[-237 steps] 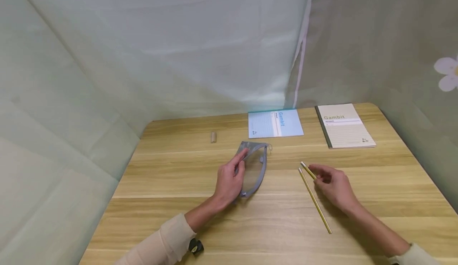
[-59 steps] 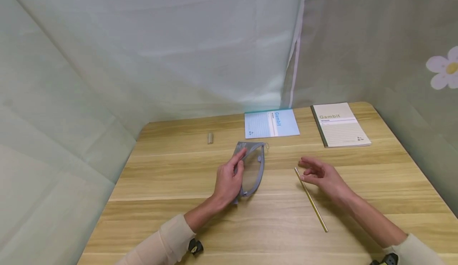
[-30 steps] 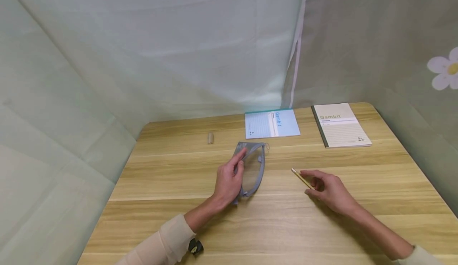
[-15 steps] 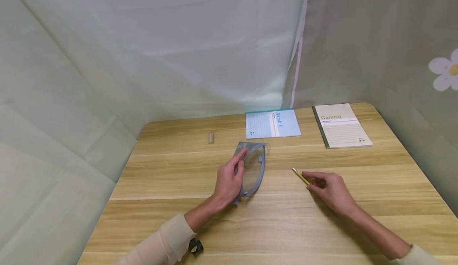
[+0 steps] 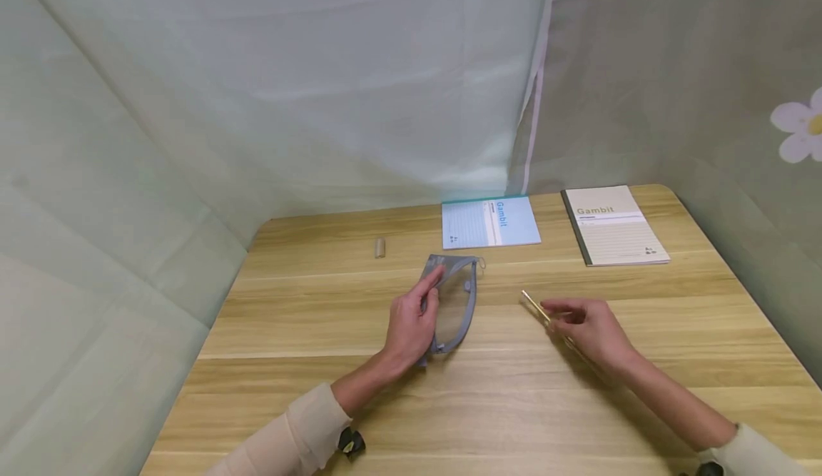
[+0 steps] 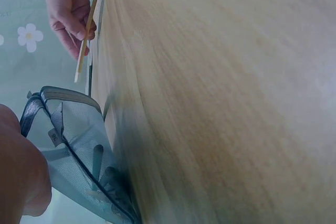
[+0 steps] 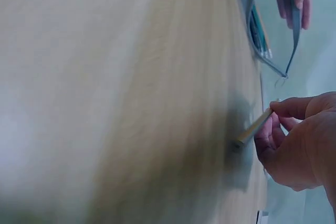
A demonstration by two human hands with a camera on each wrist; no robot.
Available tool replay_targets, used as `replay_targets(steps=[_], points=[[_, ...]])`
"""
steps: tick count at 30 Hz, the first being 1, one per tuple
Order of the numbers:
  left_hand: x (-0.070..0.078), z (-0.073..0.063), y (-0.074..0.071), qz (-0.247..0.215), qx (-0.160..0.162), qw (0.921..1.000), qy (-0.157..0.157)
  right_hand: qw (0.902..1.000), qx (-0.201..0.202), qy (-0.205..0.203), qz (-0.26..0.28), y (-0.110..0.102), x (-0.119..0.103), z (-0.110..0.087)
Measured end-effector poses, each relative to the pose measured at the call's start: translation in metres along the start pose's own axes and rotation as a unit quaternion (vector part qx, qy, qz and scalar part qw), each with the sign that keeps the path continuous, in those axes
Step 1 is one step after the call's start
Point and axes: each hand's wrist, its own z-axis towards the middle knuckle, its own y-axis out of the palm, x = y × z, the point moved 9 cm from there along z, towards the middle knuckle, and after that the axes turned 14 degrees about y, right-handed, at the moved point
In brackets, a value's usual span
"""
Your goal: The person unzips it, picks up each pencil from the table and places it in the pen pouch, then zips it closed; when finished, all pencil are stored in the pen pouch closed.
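Note:
My left hand (image 5: pixel 411 322) holds the near side of a grey mesh pencil case (image 5: pixel 473 297), whose zipped mouth gapes toward the right. Through its mesh (image 6: pixel 86 124) in the left wrist view some dark, slim things show inside, too blurred to name. To the right, my right hand (image 5: pixel 594 330) pinches a yellow pencil (image 5: pixel 534 305) between thumb and fingers. Its pale eraser end points toward the pencil case, apart from it. In the right wrist view the pencil's near end (image 7: pixel 241 142) sticks out past the fingers, just above the tabletop.
A blue notebook (image 5: pixel 491 223) and a cream notebook (image 5: pixel 616 226) lie along the back of the wooden table (image 5: pixel 308 305). A small grey-beige cylinder (image 5: pixel 380 247) lies behind the pencil case, to its left. Cloth walls (image 5: pixel 385 90) stand close behind the table.
Two pencils lay by the right hand at first; one is gone from the table. The right hand has picked up the other and tilted it. The left hand and pencil case stay put.

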Motion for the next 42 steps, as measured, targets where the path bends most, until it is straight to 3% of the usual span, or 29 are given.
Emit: replay_targets(steps=[6, 10, 15, 20, 33, 42], points=[[-0.001, 0.000, 0.000, -0.003, 0.001, 1.0000, -0.002, 0.9981, -0.024, 0.043, 0.037, 0.003, -0.007, 0.005], [-0.001, 0.000, 0.000, 0.003, 0.004, 1.0000, 0.002, 0.9918, -0.044, 0.069, 0.099, 0.008, -0.016, 0.012], [0.000, 0.000, 0.000, 0.008, 0.006, 0.9999, 0.002, 0.9695, -0.083, 0.120, 0.197, 0.022, -0.028, 0.022], [0.000, 0.000, -0.001, 0.012, 0.008, 0.9999, 0.002, 0.9514, -0.102, 0.144, 0.252, 0.036, -0.046, 0.029], [0.002, 0.001, -0.003, 0.035, 0.023, 0.9989, 0.020, 0.9136, -0.114, 0.150, 0.360, 0.093, -0.078, 0.050], [0.003, 0.001, -0.005, 0.037, 0.024, 0.9989, 0.016, 0.9101, -0.097, 0.170, 0.365, 0.111, -0.080, 0.055]])
